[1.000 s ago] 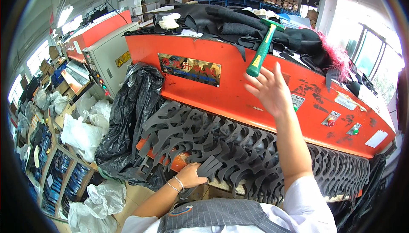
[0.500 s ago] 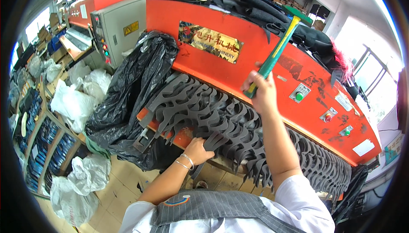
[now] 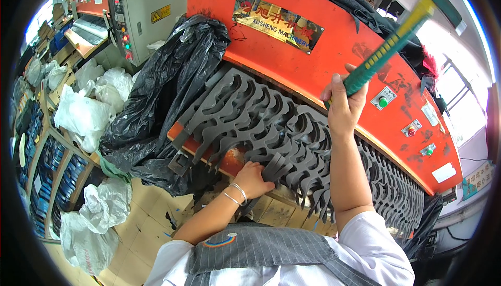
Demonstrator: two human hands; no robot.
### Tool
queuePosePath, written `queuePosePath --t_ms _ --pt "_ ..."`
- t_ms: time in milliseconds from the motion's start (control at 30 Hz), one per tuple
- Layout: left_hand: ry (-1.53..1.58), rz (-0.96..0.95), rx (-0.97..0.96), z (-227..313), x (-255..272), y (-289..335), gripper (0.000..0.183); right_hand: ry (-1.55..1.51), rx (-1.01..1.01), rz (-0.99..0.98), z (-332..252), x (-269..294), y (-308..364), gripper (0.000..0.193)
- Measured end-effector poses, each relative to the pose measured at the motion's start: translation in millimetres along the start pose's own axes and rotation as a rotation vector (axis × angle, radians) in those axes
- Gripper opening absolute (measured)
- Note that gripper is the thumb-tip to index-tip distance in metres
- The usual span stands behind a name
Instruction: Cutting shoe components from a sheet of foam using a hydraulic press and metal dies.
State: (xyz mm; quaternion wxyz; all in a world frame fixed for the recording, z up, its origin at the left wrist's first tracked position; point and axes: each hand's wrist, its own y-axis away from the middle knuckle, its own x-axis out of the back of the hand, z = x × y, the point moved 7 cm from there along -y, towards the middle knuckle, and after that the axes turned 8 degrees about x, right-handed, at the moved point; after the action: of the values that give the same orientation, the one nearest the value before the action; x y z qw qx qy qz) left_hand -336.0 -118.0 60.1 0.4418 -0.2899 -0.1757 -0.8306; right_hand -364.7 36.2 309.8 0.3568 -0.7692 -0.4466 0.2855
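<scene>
One hammer (image 3: 390,52) in right hand (image 3: 344,98); two bracelets (image 3: 240,190)

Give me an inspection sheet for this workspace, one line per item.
Surface: orange ledge, scuffed, mostly covered.
Job's things: wavy dark grey pieces hang in rows over it; green-and-yellow hammer raised before the red-orange machine.
Clutter: black plastic sheeting left of the ledge; white plastic bags further left.
Hands: left hand grips a small grey stack; right hand grips the hammer.
Cables: possible dark cable, lower right; too small to confirm.
Surroundings: grey cabinet with yellow warning label; bright window at right.
</scene>
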Motion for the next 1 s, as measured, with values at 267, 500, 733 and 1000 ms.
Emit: queuePosePath --t_ms 267,500,733,1000 --pt "-0.105 -0.402 -0.125 -24 -7 43 0.050 0.933 -0.576 -0.490 103 30 166 0.033" --pt "0.071 -0.748 -0.124 -45 59 75 0.059 0.490 -1.117 -0.436 74 21 208 0.023" --pt "0.304 -0.313 -0.113 -43 186 11 0.047 0.418 -0.616 0.024 -5 -10 46 0.022" --pt "-0.190 0.095 -0.187 -89 163 -73 0.069 -0.538 -0.576 0.408 21 54 -167 0.022"
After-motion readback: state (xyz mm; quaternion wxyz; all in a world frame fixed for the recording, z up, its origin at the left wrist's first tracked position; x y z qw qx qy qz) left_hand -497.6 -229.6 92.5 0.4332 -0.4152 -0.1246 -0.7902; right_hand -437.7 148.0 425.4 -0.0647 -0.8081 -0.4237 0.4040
